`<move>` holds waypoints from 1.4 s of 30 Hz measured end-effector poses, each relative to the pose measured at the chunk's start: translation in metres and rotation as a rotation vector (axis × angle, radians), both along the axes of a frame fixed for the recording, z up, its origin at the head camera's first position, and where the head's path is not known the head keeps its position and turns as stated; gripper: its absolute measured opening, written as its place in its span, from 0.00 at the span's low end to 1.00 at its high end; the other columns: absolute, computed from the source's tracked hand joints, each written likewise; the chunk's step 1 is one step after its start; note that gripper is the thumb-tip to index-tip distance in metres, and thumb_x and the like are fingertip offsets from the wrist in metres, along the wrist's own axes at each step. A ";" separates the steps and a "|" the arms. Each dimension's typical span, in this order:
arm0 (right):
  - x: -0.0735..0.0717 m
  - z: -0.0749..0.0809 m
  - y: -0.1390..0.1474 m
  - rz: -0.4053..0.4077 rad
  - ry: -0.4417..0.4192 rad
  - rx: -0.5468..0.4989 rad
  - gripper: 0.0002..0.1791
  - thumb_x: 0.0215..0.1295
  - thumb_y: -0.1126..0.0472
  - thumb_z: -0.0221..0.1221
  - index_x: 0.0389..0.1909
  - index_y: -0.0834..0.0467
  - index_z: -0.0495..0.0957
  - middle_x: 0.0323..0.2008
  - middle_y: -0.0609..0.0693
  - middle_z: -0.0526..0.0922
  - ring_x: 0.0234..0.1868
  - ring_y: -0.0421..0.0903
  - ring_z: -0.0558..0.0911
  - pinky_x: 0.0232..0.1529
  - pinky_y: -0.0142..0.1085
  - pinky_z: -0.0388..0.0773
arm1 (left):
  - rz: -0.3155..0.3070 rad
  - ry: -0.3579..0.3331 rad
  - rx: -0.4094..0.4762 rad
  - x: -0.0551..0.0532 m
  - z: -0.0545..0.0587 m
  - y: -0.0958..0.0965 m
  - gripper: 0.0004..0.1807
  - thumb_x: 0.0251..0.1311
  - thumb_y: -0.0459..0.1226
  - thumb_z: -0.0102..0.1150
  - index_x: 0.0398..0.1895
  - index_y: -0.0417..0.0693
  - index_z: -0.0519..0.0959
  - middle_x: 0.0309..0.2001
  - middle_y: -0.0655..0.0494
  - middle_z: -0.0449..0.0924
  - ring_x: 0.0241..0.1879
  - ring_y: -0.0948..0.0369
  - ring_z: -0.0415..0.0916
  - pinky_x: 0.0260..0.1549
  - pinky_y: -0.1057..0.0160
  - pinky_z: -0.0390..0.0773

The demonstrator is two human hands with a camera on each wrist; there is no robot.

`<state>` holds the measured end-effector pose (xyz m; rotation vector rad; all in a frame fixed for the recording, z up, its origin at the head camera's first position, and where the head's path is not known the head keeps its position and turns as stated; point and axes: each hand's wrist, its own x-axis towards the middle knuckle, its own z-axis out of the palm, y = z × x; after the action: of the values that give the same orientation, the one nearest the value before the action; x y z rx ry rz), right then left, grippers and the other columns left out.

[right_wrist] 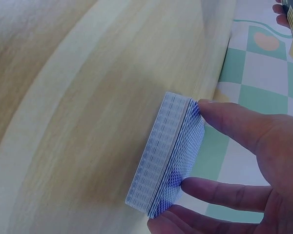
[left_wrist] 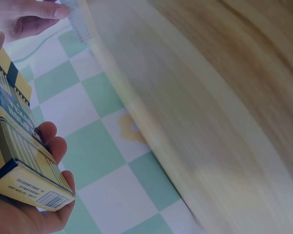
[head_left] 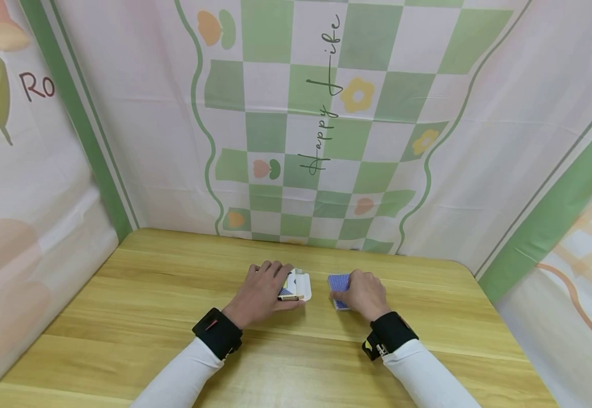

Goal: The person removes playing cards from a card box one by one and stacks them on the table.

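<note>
My left hand [head_left: 257, 293] grips a playing card box [left_wrist: 31, 168], yellow and dark blue with a barcode on its end. In the head view the box's white flap [head_left: 303, 285] stands open toward the right, and a bit of blue patterned card back shows near the opening. To the right, my right hand [head_left: 366, 292] holds a squared deck of cards [right_wrist: 168, 156] with blue patterned backs. Its thumb is at one end of the deck and its fingertips [right_wrist: 188, 184] are toward the other. The deck lies on the table, partly covered by the hand in the head view.
The wooden table [head_left: 122, 328] stretches around both hands, its back edge close to a hanging cloth [head_left: 265, 130] with green checks. Black bands [head_left: 219, 334] with cameras sit on both wrists. More printed cloth hangs at the left and right sides.
</note>
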<state>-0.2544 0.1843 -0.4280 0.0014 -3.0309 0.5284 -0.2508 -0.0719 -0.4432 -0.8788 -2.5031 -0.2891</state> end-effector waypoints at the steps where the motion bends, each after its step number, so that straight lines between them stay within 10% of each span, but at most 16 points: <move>1: 0.000 0.000 0.000 0.000 0.001 0.001 0.27 0.43 0.43 0.68 0.29 0.63 0.75 0.21 0.52 0.75 0.20 0.46 0.74 0.19 0.37 0.69 | -0.001 0.000 0.000 0.000 0.000 0.000 0.42 0.50 0.71 0.44 0.58 0.51 0.67 0.50 0.52 0.72 0.49 0.55 0.69 0.41 0.52 0.66; 27: 0.005 0.004 -0.001 0.016 0.107 0.019 0.25 0.44 0.41 0.66 0.27 0.59 0.75 0.22 0.50 0.74 0.20 0.45 0.72 0.19 0.36 0.66 | -0.016 0.012 -0.007 0.001 -0.003 0.005 0.42 0.50 0.70 0.45 0.59 0.51 0.66 0.50 0.52 0.72 0.49 0.55 0.69 0.41 0.52 0.67; 33: 0.009 0.019 -0.014 0.179 0.258 -0.256 0.09 0.53 0.50 0.64 0.29 0.51 0.79 0.24 0.43 0.76 0.26 0.40 0.74 0.28 0.36 0.69 | -0.044 0.055 0.020 0.000 -0.002 0.008 0.41 0.49 0.70 0.47 0.58 0.52 0.67 0.48 0.54 0.72 0.46 0.56 0.69 0.39 0.53 0.66; 42: 0.019 0.025 -0.032 0.374 0.085 -0.619 0.04 0.57 0.55 0.62 0.32 0.50 0.81 0.28 0.46 0.79 0.28 0.47 0.76 0.29 0.37 0.71 | -0.064 0.105 0.019 -0.002 0.001 0.011 0.40 0.50 0.70 0.45 0.56 0.52 0.67 0.47 0.55 0.71 0.45 0.56 0.69 0.39 0.54 0.66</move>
<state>-0.2356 0.1520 -0.4026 0.5447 -2.6551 1.4234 -0.2528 -0.0606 -0.4420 -0.9435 -2.3753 -0.2802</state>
